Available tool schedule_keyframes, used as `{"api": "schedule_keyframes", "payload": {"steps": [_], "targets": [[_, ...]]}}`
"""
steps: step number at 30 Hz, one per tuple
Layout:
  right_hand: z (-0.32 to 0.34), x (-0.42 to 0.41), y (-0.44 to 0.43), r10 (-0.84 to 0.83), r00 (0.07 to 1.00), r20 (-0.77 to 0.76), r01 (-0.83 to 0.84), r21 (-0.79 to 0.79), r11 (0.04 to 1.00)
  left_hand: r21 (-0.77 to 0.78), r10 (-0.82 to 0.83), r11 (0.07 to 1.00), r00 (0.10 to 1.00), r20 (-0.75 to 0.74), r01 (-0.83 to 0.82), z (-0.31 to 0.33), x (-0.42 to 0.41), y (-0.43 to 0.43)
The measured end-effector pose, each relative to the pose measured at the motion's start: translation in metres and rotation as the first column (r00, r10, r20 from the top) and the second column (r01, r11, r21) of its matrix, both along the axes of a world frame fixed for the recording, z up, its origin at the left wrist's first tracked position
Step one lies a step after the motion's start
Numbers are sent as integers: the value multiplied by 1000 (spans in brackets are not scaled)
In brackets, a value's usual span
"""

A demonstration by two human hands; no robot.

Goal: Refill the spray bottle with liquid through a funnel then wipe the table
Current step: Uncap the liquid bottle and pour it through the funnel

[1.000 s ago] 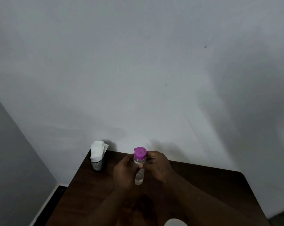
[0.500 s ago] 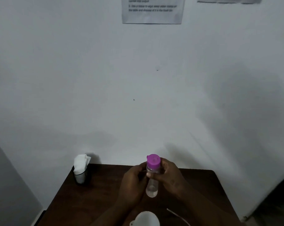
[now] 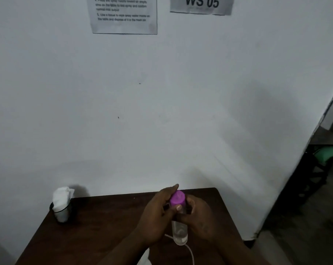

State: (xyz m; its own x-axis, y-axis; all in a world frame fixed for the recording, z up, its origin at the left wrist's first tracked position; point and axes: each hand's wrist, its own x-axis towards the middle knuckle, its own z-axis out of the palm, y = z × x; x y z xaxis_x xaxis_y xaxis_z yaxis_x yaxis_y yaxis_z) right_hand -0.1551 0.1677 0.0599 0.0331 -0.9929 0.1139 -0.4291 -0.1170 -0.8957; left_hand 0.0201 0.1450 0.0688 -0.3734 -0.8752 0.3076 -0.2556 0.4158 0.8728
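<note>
Holding the spray bottle [image 3: 179,233] upright over the table [image 3: 97,226], we pinch its purple cap [image 3: 177,197] with left hand [image 3: 154,217] thumb and fingers; our right hand [image 3: 198,217] wraps the clear body below.

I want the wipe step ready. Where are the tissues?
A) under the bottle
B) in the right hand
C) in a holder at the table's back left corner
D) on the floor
C: the white tissues stick up from a dark holder at the back left corner of the table, apart from the purple-capped bottle.
</note>
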Motion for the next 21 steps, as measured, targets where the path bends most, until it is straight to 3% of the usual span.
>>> {"api": "schedule_keyframes", "payload": {"steps": [10,15,21], "targets": [[-27,-26,20,-143,989,-40,143,-3,990,-66,96,993,995,33,-94,-9,-39,17],[-35,-24,24,-175,984,-12,175,21,984,0,203,979,979,15,-203,-7,-50,22],[-33,-33,27,-150,988,31,149,28,988,93,145,985,989,-6,-144,-7,-55,35]]}}
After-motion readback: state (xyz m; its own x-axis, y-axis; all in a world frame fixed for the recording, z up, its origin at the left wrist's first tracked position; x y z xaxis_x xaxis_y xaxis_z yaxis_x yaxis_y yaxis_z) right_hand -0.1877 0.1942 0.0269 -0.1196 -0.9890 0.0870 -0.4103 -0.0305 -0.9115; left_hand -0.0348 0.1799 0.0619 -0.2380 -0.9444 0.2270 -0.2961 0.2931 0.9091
